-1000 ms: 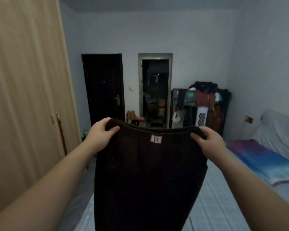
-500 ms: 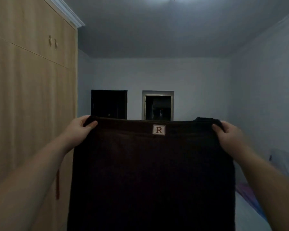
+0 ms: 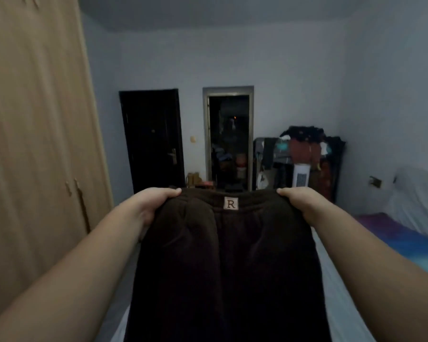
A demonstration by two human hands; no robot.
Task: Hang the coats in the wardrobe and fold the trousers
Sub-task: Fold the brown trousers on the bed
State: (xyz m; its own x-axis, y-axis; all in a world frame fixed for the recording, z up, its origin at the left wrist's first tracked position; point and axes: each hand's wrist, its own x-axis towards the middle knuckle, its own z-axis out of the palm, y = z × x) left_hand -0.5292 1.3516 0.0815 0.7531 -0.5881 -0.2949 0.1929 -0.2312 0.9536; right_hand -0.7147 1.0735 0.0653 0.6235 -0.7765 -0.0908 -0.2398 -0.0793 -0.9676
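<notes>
Dark brown trousers (image 3: 227, 262) hang in front of me by the waistband, with a small square label marked R at its middle. My left hand (image 3: 151, 206) grips the waistband's left corner. At the right corner my right hand (image 3: 304, 206) grips it, thumb on top. The legs drop out of view past the bottom edge, over the bed (image 3: 341, 304). The closed wooden wardrobe (image 3: 35, 144) fills the left side.
A dark door (image 3: 153, 139) and an open doorway (image 3: 229, 139) are in the far wall. A rack piled with clothes (image 3: 304, 154) and a white heater stand at the back right. A coloured blanket (image 3: 410, 245) lies on the bed's right side.
The trousers were lifted high and spread wide half a second ago, then came down again. My hands are closer together now and the waistband is slack. The view has dropped from the ceiling.
</notes>
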